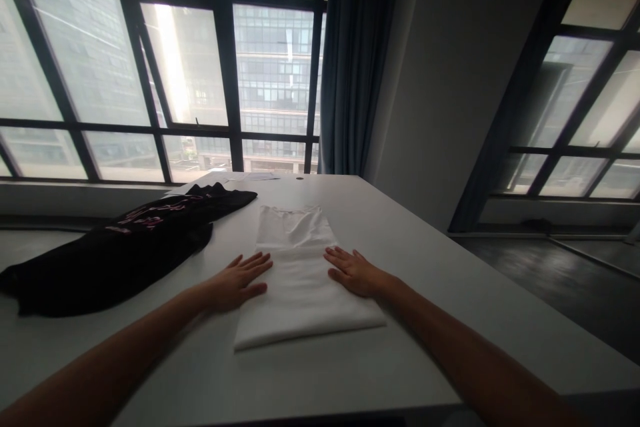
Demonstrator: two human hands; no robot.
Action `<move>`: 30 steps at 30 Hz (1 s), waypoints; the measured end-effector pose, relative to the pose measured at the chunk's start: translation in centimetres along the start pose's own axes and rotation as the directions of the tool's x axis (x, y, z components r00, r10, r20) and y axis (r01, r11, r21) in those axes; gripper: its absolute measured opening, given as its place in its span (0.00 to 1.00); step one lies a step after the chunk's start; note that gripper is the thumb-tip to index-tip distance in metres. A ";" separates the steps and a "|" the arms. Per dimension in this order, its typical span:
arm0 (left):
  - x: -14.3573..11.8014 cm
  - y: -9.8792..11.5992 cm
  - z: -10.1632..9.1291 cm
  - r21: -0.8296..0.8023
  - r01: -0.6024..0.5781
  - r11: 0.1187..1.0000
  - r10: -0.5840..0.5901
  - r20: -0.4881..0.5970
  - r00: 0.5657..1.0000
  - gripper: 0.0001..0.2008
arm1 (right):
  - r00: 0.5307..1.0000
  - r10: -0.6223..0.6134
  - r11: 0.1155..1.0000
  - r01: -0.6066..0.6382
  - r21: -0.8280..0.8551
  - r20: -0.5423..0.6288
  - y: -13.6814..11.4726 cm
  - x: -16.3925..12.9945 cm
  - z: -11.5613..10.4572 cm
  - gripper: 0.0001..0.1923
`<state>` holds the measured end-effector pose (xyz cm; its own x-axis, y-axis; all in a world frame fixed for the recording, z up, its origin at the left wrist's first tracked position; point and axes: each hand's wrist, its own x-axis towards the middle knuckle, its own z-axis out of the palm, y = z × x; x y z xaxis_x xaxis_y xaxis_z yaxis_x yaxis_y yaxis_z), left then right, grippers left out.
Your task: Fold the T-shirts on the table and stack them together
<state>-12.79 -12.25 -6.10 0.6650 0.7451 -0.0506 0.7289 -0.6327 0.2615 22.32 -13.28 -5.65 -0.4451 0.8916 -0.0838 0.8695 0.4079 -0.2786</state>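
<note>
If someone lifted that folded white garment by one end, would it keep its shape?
Probably not. The white garment lies flat and thin like soft cloth, so it would likely droop and unfold. It looks light. With both hands, left hand and right hand, flat on it, it might slide on the smooth table.

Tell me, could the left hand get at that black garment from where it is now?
Probably yes. The left hand lies flat at the white folded cloth's left edge, and the black garment lies just left of it on the table, with nothing between.
</note>
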 end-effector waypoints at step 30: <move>-2.0 2.3 -5.1 -0.745 -0.158 0.648 -0.011 -0.217 0.976 0.30 | 0.962 -0.069 0.801 0.212 0.560 -0.265 0.9 -2.4 -5.8 0.26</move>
<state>-13.27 -14.12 -0.52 0.6061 0.7798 0.1567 0.2457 -0.3709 0.8956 25.40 -13.94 -0.10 -0.4316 0.8813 0.1926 0.4822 0.4058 -0.7764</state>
